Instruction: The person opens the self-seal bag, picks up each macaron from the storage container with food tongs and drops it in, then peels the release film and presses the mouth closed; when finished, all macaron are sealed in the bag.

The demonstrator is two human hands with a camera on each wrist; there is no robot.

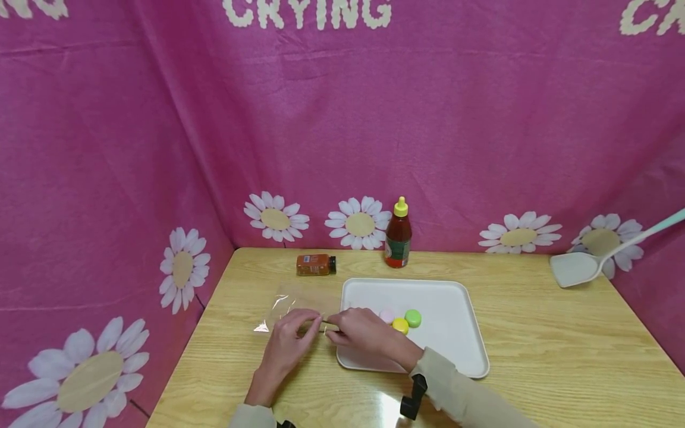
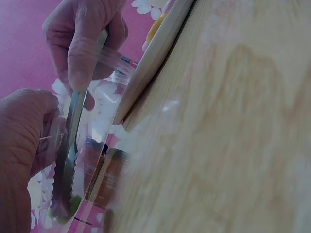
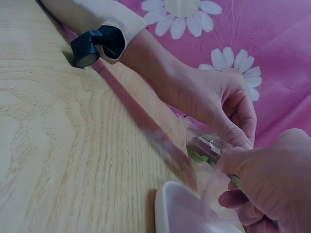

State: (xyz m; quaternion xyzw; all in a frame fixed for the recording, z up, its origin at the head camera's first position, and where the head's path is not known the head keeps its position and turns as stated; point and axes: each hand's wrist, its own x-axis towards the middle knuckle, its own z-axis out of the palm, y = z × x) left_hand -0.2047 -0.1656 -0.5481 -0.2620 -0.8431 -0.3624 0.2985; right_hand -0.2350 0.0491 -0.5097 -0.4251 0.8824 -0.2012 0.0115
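Observation:
My right hand (image 1: pixel 364 328) grips metal tongs (image 2: pixel 73 121), whose serrated tips lie inside a clear plastic bag (image 1: pixel 280 306). Between those tips is a green piece (image 3: pixel 198 156), seen through the plastic in both wrist views. My left hand (image 1: pixel 291 339) pinches the edge of the bag, close beside the right fingers. On the white tray (image 1: pixel 449 351), under and beside my right forearm, lie a yellow piece (image 1: pixel 400 325), a green round piece (image 1: pixel 413 318) and a pale pink piece (image 1: pixel 386 315).
A small orange-red jar with a black lid (image 1: pixel 316 265) lies on its side behind the bag. Behind the tray stands a red sauce bottle with a yellow cap (image 1: pixel 398 238). A white spatula (image 1: pixel 575 269) rests at the table's back right, by the pink cloth (image 1: pixel 428 119).

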